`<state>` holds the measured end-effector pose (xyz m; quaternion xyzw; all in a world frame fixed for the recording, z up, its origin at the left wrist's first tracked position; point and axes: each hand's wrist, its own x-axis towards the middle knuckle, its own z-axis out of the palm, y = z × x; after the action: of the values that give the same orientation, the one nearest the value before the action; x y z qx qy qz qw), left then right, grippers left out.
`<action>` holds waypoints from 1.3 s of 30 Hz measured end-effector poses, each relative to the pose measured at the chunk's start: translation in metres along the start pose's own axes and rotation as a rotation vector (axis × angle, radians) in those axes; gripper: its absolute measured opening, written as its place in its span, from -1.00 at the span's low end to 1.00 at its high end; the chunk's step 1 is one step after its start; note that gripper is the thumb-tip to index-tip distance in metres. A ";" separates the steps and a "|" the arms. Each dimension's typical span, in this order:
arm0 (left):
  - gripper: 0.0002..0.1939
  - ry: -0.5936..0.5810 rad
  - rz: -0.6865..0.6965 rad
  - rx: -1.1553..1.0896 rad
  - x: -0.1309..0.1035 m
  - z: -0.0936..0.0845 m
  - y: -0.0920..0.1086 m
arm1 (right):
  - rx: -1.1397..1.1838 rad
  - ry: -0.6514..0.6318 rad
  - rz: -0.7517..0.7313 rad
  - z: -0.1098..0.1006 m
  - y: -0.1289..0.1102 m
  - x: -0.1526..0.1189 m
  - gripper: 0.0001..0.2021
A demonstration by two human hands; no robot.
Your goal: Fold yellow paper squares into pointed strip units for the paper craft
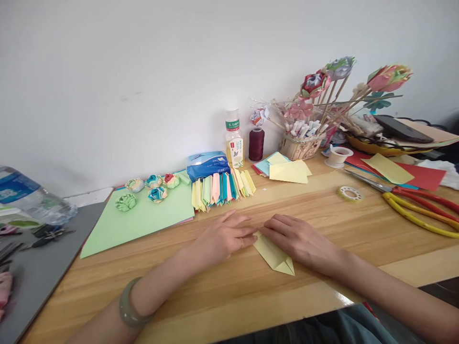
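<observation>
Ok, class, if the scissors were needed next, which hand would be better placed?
The right hand, I'd judge: the scissors lie on its side, farther from the left hand. Both touch the folded yellow paper, so the left could perhaps steady it.

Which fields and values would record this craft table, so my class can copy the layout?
Left hand: fingertips at the yellow paper's upper end
Right hand: lying over its right side
Yellow paper: folded, on the table
Green sheet: at left, five paper flowers on top
Folded papers: in a row before the blue packet
Basket: flowers on sticks
Right side: tape roll, scissors
</observation>
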<state>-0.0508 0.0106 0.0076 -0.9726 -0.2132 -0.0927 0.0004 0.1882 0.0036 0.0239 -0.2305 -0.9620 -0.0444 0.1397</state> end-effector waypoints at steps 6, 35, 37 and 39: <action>-0.64 0.025 -0.014 -0.009 0.003 -0.003 0.002 | 0.053 -0.071 0.102 -0.004 -0.003 0.002 -0.83; -0.78 0.430 -0.196 0.274 0.004 -0.005 0.044 | 0.051 0.153 0.179 -0.016 -0.032 -0.038 -0.84; -0.80 0.385 -0.207 0.194 0.003 -0.007 0.043 | 0.051 0.133 0.175 -0.014 -0.031 -0.040 -0.81; -0.84 0.342 -0.219 0.088 0.003 -0.008 0.041 | 0.057 0.117 0.179 -0.011 -0.028 -0.043 -0.78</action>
<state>-0.0325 -0.0258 0.0175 -0.9127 -0.3184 -0.2467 0.0692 0.2149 -0.0416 0.0218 -0.3085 -0.9286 -0.0178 0.2057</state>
